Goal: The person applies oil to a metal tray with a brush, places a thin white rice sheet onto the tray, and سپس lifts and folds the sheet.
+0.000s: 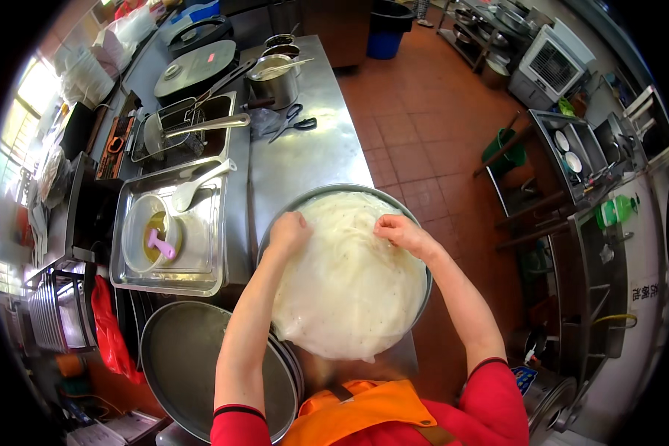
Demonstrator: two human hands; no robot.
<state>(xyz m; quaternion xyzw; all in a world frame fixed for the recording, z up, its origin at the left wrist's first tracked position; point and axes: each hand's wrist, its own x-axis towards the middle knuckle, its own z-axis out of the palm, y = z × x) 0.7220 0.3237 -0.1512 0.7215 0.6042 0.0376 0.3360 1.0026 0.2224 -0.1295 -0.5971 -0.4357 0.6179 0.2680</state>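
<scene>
A pale, soft sheet of dough [348, 290] with dark specks lies over a large round metal pan [334, 190]. Its surface is wrinkled near the far side, and its near edge hangs over the rim. At the far left part of the sheet, my left hand [291, 231] is closed with its fingertips at the dough. My right hand [404, 233] pinches the dough on the far right, thumb against fingers. The pan rests at the near end of a stainless steel counter [306, 156]. Dough covers most of the pan's inside.
To the left, a steel tray [200, 273] holds a plastic bowl [134, 251] with yellow liquid, a purple-handled tool [160, 244] and a white scoop [198, 187]. Scissors [295, 124] and a metal pot [273, 83] stand farther along. Several round pans [200, 368] are stacked at lower left.
</scene>
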